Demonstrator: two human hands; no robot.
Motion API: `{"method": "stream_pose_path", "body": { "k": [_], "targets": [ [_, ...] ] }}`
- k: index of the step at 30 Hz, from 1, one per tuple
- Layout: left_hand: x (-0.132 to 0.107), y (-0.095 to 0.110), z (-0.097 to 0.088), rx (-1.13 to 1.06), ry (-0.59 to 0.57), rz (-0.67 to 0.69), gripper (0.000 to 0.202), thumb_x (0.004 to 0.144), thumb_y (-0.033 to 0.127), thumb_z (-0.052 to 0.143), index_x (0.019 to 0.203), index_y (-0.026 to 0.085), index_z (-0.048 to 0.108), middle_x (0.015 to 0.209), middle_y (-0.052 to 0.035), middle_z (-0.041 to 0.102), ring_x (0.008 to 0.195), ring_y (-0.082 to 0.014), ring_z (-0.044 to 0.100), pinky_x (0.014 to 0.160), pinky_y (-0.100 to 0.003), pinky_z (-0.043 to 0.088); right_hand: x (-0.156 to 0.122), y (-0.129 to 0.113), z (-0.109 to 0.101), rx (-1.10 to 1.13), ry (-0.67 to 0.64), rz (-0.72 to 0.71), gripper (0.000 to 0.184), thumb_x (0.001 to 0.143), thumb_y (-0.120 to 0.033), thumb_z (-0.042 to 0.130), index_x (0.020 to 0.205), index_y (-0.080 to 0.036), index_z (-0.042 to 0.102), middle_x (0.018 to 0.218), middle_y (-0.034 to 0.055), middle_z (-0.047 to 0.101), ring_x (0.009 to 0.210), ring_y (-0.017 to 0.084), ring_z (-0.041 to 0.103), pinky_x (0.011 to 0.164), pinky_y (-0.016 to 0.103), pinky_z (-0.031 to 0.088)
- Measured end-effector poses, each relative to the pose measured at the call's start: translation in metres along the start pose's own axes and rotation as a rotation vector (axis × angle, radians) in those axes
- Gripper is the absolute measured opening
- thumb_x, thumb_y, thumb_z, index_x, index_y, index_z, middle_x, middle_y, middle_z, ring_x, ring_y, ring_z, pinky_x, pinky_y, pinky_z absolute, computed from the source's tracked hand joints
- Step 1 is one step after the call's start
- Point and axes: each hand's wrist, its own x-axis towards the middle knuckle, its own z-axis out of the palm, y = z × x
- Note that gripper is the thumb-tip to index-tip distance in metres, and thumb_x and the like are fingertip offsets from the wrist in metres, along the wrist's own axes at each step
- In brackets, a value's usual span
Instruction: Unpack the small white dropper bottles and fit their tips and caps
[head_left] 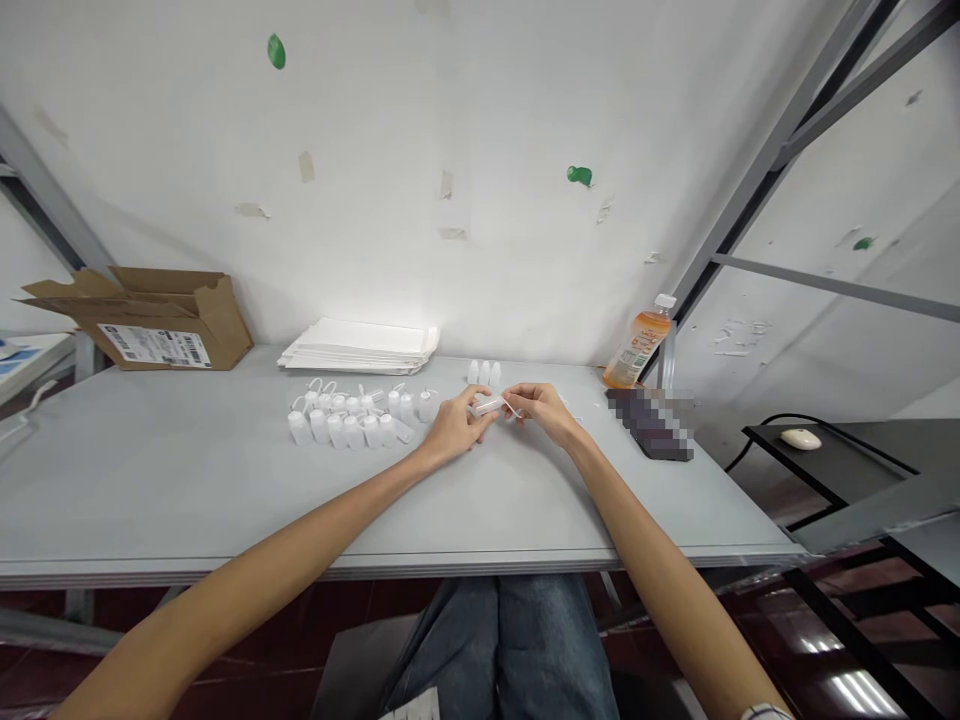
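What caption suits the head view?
Left hand and right hand hold a small plastic bottle above a table, beside rows of white bottles.

Bright, flat light fills the scene, with a glare patch on the white wall (360,300) above the paper stack (360,345). Wide-angle distortion bends the steel shelf frame (757,180) at right; reflections streak the dark floor (847,680); pixelation blurs a dark object (649,423).

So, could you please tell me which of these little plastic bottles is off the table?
The bottle held sideways between the left hand and right hand; all the others rest on the table.
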Motion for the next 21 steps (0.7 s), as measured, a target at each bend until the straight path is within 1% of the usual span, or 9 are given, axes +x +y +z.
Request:
{"method": "stream_pose_path", "body": {
  "k": [3, 5, 7, 11, 12, 14, 17, 19, 21],
  "targets": [
    [-0.002, 0.0023, 0.0003, 0.024, -0.027, -0.033, 0.029, 0.087, 0.034, 0.06, 0.111, 0.018, 0.058, 0.063, 0.0042, 0.059, 0.036, -0.0077, 0.053, 0.033, -0.016, 0.036, 0.0003, -0.0003, -0.0005, -0.002, 0.008, 0.041, 0.037, 0.065, -0.049, 0.078, 0.07, -0.014, 0.068, 0.068, 0.0041, 0.063, 0.058, 0.013, 0.058, 0.048, 0.024, 0.039],
    [-0.0013, 0.0013, 0.0002, -0.013, -0.052, -0.062, 0.029, 0.09, 0.039, 0.055, 0.109, 0.017, 0.058, 0.071, 0.0011, 0.063, 0.036, -0.0081, 0.055, 0.032, -0.017, 0.035, -0.0005, -0.0014, -0.0003, 0.016, 0.002, 0.061, 0.038, 0.064, -0.049, 0.079, 0.07, -0.014, 0.067, 0.068, 0.0046, 0.064, 0.057, 0.013, 0.058, 0.047, 0.024, 0.039],
    [0.0004, -0.0015, -0.0001, -0.055, -0.079, -0.063, 0.031, 0.093, 0.045, 0.049, 0.101, 0.017, 0.058, 0.076, -0.0007, 0.064, 0.037, -0.0082, 0.057, 0.031, -0.017, 0.034, -0.0017, -0.0031, -0.0001, 0.042, -0.014, 0.062, 0.038, 0.065, -0.049, 0.08, 0.071, -0.014, 0.068, 0.07, 0.0049, 0.064, 0.059, 0.013, 0.059, 0.048, 0.024, 0.04],
    [0.0029, -0.0065, -0.0004, -0.076, -0.115, -0.055, 0.042, 0.096, 0.054, 0.038, 0.084, 0.017, 0.054, 0.063, 0.0018, 0.059, 0.036, -0.0091, 0.056, 0.033, -0.018, 0.034, -0.0032, -0.0063, 0.0001, 0.065, -0.04, 0.048, 0.036, 0.065, -0.046, 0.081, 0.076, -0.014, 0.069, 0.074, 0.005, 0.064, 0.061, 0.013, 0.059, 0.049, 0.024, 0.042],
    [0.0028, -0.0066, -0.0004, -0.072, -0.113, -0.054, 0.042, 0.096, 0.055, 0.037, 0.085, 0.017, 0.054, 0.062, 0.0023, 0.058, 0.036, -0.0092, 0.056, 0.034, -0.018, 0.034, -0.0033, -0.0068, 0.0002, 0.066, -0.037, 0.046, 0.036, 0.065, -0.046, 0.081, 0.076, -0.014, 0.069, 0.074, 0.0049, 0.064, 0.062, 0.013, 0.059, 0.049, 0.024, 0.043],
    [0.0017, -0.0055, -0.0006, -0.046, -0.087, -0.038, 0.039, 0.094, 0.056, 0.041, 0.095, 0.019, 0.054, 0.063, 0.0035, 0.059, 0.038, -0.0093, 0.056, 0.036, -0.018, 0.034, -0.0035, -0.0074, 0.0004, 0.064, -0.023, 0.048, 0.036, 0.064, -0.046, 0.081, 0.076, -0.014, 0.069, 0.074, 0.0049, 0.065, 0.062, 0.014, 0.059, 0.05, 0.025, 0.044],
    [-0.0006, -0.0028, -0.0013, 0.049, -0.029, 0.02, 0.033, 0.09, 0.049, 0.052, 0.112, 0.023, 0.05, 0.057, 0.008, 0.056, 0.041, -0.0095, 0.055, 0.044, -0.019, 0.038, -0.0037, -0.0079, 0.0006, 0.046, 0.004, 0.053, 0.037, 0.064, -0.048, 0.081, 0.073, -0.015, 0.068, 0.072, 0.0047, 0.064, 0.06, 0.014, 0.059, 0.05, 0.025, 0.043],
    [-0.0013, -0.002, -0.0018, 0.106, -0.019, 0.046, 0.031, 0.09, 0.044, 0.054, 0.113, 0.023, 0.049, 0.05, 0.0103, 0.052, 0.042, -0.0101, 0.054, 0.05, -0.02, 0.04, -0.0037, -0.008, 0.0006, 0.019, 0.019, 0.06, 0.038, 0.064, -0.05, 0.08, 0.07, -0.015, 0.067, 0.07, 0.0044, 0.064, 0.059, 0.013, 0.058, 0.048, 0.024, 0.04],
    [-0.0013, -0.0024, -0.0021, 0.125, -0.026, 0.049, 0.028, 0.092, 0.045, 0.05, 0.109, 0.023, 0.05, 0.047, 0.0107, 0.049, 0.043, -0.0108, 0.054, 0.054, -0.021, 0.041, -0.0036, -0.0078, 0.0006, -0.006, 0.031, 0.073, 0.04, 0.063, -0.051, 0.081, 0.068, -0.015, 0.065, 0.069, 0.0044, 0.064, 0.057, 0.012, 0.057, 0.046, 0.023, 0.037]
  ]
}}
